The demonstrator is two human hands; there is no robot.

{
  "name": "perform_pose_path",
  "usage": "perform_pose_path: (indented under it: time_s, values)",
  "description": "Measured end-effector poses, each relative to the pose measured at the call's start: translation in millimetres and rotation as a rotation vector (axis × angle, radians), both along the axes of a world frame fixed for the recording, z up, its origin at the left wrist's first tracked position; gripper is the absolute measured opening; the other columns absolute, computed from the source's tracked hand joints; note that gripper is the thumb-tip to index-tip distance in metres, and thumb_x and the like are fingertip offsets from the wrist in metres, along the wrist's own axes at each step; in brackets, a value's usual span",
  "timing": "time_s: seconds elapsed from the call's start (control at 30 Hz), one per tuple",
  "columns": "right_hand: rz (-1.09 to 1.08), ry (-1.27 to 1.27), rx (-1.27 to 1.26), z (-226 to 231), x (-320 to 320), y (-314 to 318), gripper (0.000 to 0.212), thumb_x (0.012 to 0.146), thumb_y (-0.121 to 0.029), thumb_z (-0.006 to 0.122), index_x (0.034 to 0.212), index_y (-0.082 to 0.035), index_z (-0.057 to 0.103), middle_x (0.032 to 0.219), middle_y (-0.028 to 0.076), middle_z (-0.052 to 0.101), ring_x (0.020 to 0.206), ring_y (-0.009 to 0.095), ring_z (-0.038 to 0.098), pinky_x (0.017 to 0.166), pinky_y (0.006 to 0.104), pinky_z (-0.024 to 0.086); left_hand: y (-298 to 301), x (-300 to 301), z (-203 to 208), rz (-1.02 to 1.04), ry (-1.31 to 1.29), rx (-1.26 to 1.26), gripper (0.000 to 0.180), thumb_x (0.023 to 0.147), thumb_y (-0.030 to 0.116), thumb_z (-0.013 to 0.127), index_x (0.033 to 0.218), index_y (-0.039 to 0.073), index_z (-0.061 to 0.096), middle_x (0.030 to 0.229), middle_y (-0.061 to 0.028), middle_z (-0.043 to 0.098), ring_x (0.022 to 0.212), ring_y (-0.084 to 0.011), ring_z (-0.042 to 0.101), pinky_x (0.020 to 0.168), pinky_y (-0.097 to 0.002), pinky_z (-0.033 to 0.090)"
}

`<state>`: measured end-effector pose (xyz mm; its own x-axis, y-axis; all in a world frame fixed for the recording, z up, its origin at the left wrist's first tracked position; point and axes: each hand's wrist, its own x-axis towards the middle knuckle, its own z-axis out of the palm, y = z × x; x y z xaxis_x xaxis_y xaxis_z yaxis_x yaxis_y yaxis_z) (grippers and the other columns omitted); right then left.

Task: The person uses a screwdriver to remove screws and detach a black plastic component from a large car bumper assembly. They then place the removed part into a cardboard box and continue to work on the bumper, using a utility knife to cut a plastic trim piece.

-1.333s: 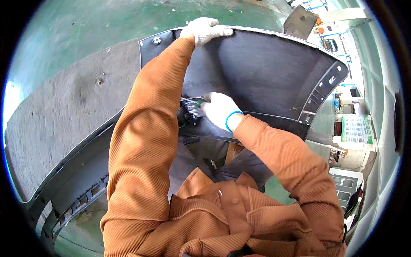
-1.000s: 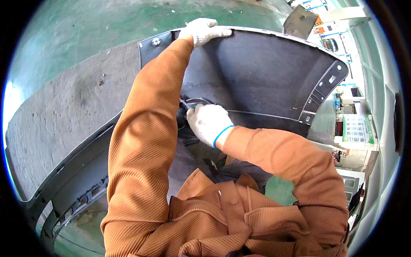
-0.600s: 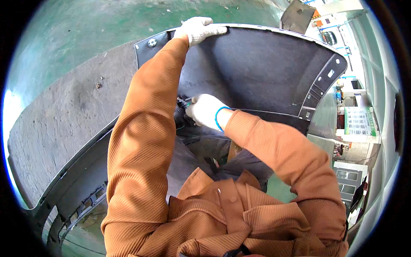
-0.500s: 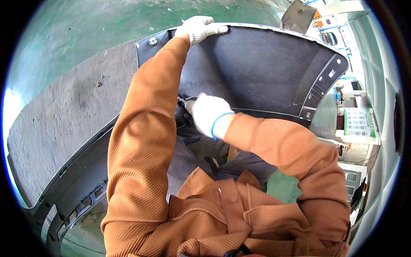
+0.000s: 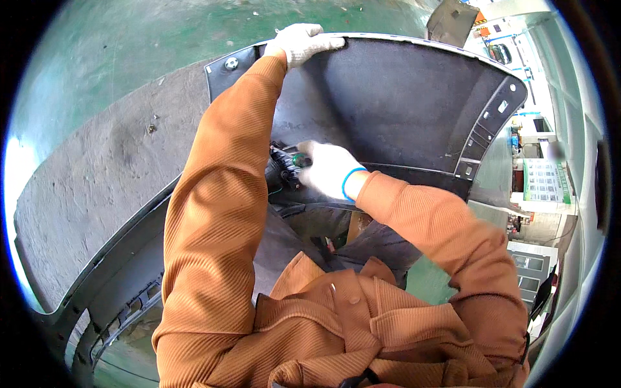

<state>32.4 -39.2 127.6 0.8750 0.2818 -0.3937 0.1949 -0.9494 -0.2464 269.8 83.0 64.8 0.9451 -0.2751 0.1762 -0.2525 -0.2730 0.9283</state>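
Observation:
A large curved car bumper (image 5: 401,103) lies with its dark inner side facing me. At its far edge my left hand (image 5: 304,45), in a white knitted glove, grips the rim with the fingers laid over it. Nearer to me, my gloved right hand (image 5: 330,169) is closed beside a dark ribbed fitting (image 5: 283,169) on the bumper's inner side. A small green piece (image 5: 299,160) shows at its fingertips; its kind is unclear, and the fingers partly hide it. Part of the fitting is behind my left sleeve.
To the left, a grey scuffed mat (image 5: 103,168) covers part of the green floor (image 5: 149,52). The bumper's slotted lower section (image 5: 139,301) curves toward me at the lower left. A dark panel (image 5: 451,24) stands at the far right, near a printed board (image 5: 546,181).
My right hand has shifted a little to the right, away from the ribbed fitting, and more of that fitting and the green piece now shows. My left hand stays on the rim.

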Motion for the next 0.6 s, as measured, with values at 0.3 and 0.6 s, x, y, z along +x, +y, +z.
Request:
perform_pose_path:
  time_s: [0.3,0.6]
  values:
    - [0.0,0.087,-0.015,-4.3,-12.7,17.6,0.026,0.093,-0.02,0.06,0.098,0.002,0.072,0.093,0.027,0.074,0.09,0.043,0.072,0.082,0.052,0.055,-1.9,2.6,5.7,-0.022,0.032,0.024,0.105,0.079,0.079,0.073,0.147,-0.001,0.058,0.149,-0.0218,0.06,0.141,-0.0357,0.055,0.119,-0.0386,0.04]
    - [0.271,-0.047,-0.261,18.5,-12.2,29.3,0.025,0.095,-0.017,0.056,0.104,-0.001,0.073,0.104,0.031,0.072,0.099,0.043,0.073,0.086,0.0522,0.057,6.0,5.3,-5.3,-0.028,0.016,-0.042,0.108,0.081,0.076,0.073,0.147,-0.006,0.055,0.148,-0.0258,0.059,0.142,-0.0366,0.054,0.12,-0.0384,0.039]
